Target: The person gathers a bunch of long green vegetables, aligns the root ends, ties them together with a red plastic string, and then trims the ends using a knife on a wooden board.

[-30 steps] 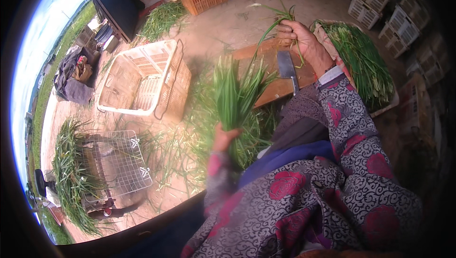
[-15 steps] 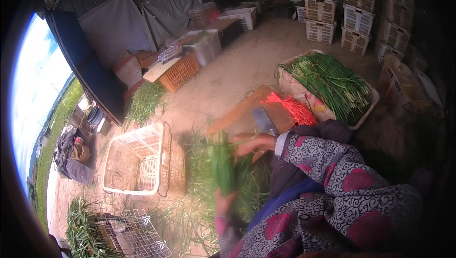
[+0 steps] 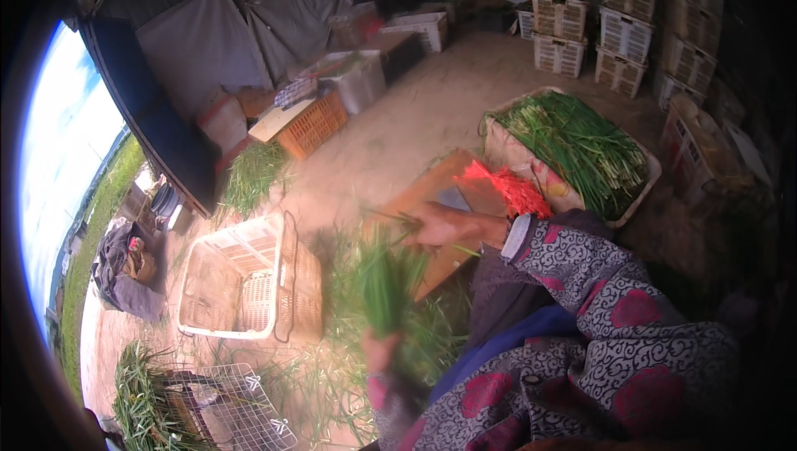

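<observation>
A blurred bunch of green chives (image 3: 383,289) stands roughly upright over the floor litter. My left hand (image 3: 382,350) is closed around its lower end. Just above and to the right of the bunch's top, my right hand (image 3: 448,225) is closed on a few thin stalks that stick out past its fingers. Beneath that hand lies a brown wooden board (image 3: 432,179), with a flat grey-blue piece (image 3: 453,199) partly covered by the hand. At the board's far right rests a bundle of red ties (image 3: 508,187).
A big crate of chives (image 3: 573,148) stands to the right. An open pale plastic crate (image 3: 311,293) is on the left, near a wire rack (image 3: 241,401) and a heap of leaves (image 3: 145,401). An orange crate (image 3: 320,126) and stacked crates (image 3: 560,53) stand farther back.
My right hand has moved up and slightly right, away from the bunch, with thin stalks in it. The bunch in my left hand has shifted a little left.
</observation>
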Available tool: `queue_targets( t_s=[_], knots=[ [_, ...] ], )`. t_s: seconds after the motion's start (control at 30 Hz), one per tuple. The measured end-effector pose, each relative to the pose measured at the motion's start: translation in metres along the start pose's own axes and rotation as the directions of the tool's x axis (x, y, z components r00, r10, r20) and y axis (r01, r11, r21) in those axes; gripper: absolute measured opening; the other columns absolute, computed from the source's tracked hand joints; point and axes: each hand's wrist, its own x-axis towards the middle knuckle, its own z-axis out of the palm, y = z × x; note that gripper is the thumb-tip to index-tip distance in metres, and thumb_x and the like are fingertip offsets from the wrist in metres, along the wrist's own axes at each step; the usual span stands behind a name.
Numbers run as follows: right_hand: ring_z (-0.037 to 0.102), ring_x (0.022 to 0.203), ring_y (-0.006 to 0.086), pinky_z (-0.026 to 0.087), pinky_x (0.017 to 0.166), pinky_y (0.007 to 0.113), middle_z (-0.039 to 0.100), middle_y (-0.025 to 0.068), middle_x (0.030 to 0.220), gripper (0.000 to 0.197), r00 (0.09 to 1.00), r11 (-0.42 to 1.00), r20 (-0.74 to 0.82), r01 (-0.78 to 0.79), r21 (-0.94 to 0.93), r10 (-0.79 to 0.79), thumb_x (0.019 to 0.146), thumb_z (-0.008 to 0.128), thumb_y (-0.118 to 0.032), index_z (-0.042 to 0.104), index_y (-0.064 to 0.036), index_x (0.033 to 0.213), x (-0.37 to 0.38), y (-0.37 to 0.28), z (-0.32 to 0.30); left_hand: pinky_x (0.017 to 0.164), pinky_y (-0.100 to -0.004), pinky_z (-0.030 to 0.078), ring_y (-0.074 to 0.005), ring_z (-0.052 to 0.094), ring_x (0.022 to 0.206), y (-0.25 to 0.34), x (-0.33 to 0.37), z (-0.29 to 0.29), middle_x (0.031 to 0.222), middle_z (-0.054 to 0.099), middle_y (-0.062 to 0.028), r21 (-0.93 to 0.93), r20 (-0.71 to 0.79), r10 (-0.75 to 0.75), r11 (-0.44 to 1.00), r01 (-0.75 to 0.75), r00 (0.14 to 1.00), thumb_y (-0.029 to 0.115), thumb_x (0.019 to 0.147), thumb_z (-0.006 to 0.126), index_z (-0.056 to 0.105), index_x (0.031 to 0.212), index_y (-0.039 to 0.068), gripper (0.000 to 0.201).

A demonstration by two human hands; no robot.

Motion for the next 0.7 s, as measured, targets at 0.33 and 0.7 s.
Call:
queue_targets(
  t_s=[0.33,0.7],
  knots=[
    [0.066,0.076,0.0402,0.05,0.069,0.045,0.066,0.0264,0.087,0.029,0.891,0.826,-0.176,0.294,-0.481,-0.419,0.075,0.061,0.002,0.07,-0.0026,0.102,-0.003,-0.035,-0.041,0.062,-0.0265,0.05,-0.0124,0.062,0.068,0.013,-0.002,-0.028,0.085,0.07,-0.003,0.113,-0.092,0.142,0.985,-0.132,0.986,-0.007,0.074,0.069,0.068,0.104,0.001,0.032],
    [0.062,0.06,0.0129,0.048,0.052,0.029,0.068,0.0041,0.077,0.012,0.578,0.94,-0.753,0.297,-0.166,-0.315,0.092,0.069,-0.015,0.066,-0.0044,0.095,0.017,-0.056,-0.128,0.055,-0.0264,0.048,-0.0141,0.06,0.06,-0.005,0.007,-0.071,0.079,0.068,-0.0068,-0.096,-0.232,0.115,0.985,-0.141,0.966,-0.004,0.073,0.066,0.067,0.097,-0.001,0.024]
  ],
)
